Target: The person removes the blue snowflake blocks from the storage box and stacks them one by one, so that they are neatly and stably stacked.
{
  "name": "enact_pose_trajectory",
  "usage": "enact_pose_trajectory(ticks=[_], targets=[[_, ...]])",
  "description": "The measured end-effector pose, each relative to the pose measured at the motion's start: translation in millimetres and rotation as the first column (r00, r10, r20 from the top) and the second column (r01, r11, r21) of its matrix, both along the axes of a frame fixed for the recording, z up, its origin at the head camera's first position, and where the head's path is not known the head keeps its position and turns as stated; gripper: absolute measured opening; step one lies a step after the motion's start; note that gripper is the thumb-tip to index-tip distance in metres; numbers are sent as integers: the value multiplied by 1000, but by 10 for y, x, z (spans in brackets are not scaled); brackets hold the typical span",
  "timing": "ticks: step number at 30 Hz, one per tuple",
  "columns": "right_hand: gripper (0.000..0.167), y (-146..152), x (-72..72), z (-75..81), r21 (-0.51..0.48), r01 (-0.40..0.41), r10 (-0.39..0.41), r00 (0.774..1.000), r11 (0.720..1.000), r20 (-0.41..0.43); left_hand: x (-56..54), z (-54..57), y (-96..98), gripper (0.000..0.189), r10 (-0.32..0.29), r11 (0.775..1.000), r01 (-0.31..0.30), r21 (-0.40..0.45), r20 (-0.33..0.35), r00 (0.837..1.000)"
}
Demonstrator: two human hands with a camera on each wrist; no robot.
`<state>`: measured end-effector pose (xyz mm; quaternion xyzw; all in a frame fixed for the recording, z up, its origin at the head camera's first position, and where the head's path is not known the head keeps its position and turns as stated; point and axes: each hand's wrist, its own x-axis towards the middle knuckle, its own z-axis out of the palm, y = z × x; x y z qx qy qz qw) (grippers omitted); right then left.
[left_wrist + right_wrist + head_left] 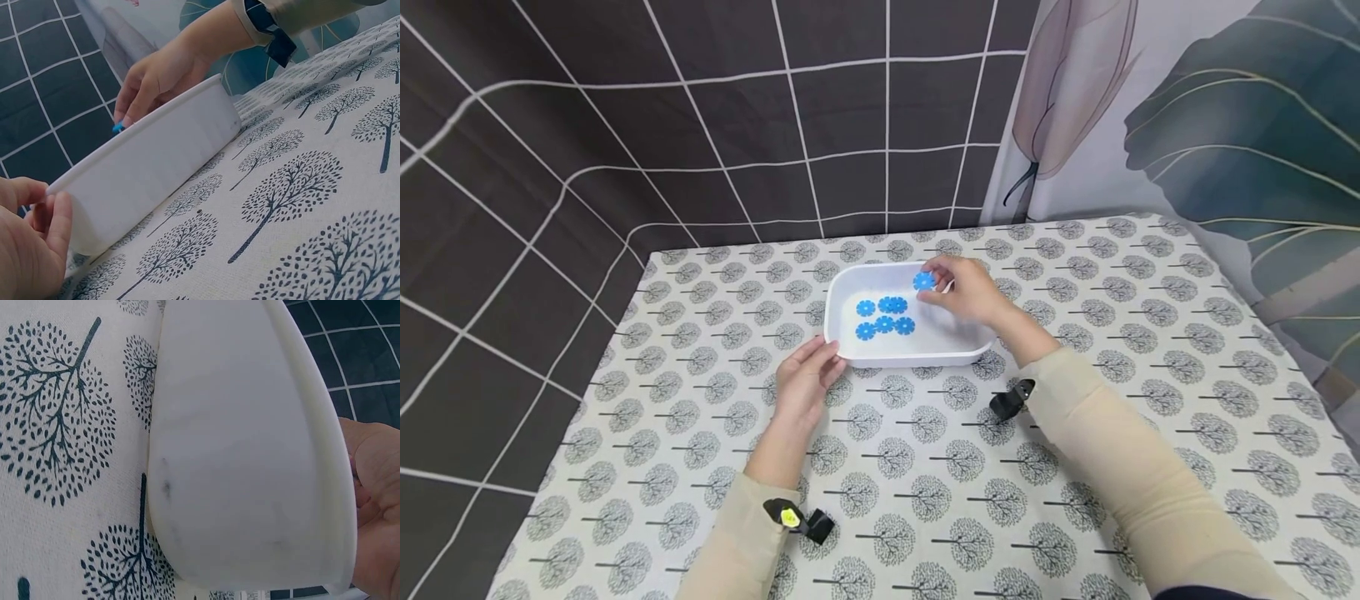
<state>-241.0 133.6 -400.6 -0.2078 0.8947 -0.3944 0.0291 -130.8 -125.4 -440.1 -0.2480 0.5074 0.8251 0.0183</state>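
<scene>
A white rectangular plastic tub (917, 362) with rounded corners sits on the table. Inside it lie several blue notched discs (866, 331), grouped toward its left half. My right hand (964, 290) pinches one more blue notched disc (923, 282) over the tub's far right part. That disc shows only as a small blue edge (118, 127) in the left wrist view. With thumb and fingers, my left hand (805, 377) grips the tub's rim at the near left corner. In the right wrist view the tub's outer wall (244, 450) covers most of the right hand (378, 506).
A pale cloth (895, 467) printed with dark trees covers the table. Behind and to the left hangs a dark curtain (722, 108) with a white grid. A light curtain (1090, 167) with large leaf shapes hangs at the right. Each wrist wears a black strap (1011, 400).
</scene>
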Motion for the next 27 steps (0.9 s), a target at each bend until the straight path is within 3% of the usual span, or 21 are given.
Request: enact_pose_trajectory(ticks=[10, 27], targets=[[42, 128, 4, 98, -9, 46, -47, 996, 999, -77, -15, 7, -2, 31, 11, 1000, -11, 11, 6, 1000], [44, 324, 21, 121, -28, 99, -101, 991, 995, -83, -19, 33, 7, 31, 25, 999, -26, 31, 9, 1000]])
